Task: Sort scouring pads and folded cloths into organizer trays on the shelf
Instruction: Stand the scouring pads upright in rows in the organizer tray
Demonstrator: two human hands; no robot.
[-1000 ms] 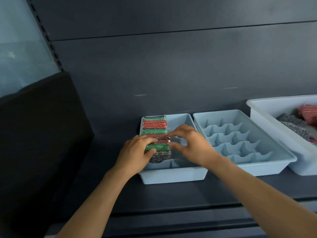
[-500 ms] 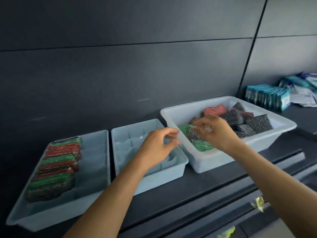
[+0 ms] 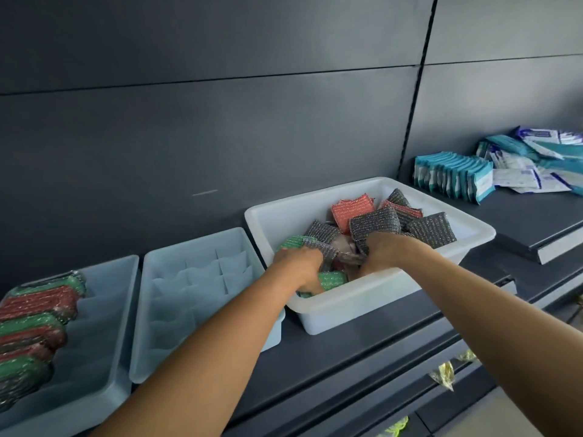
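Note:
A white bin [image 3: 372, 307] on the dark shelf holds several loose scouring pads in grey, red and green. Both my hands are down inside it. My left hand [image 3: 296, 266] grips a grey pad [image 3: 325, 252] next to a green pad [image 3: 295, 242]. My right hand [image 3: 383, 250] curls round another grey pad [image 3: 362, 246] near the bin's middle. A light blue divided organizer tray [image 3: 176, 279] stands empty to the left. Further left, a second blue tray [image 3: 104, 329] holds a row of upright red and green pads [image 3: 34, 320].
To the right, on the neighbouring shelf [image 3: 536, 222], stands a row of teal-and-white packets [image 3: 454, 176] with loose packets [image 3: 542, 159] behind. The dark back panel rises behind the trays. Lower shelves with yellowish items [image 3: 444, 375] show below the front edge.
My view and both hands have swung right, from the pad row in the left tray over the divided tray into the white bin. Both hands now hold grey pads.

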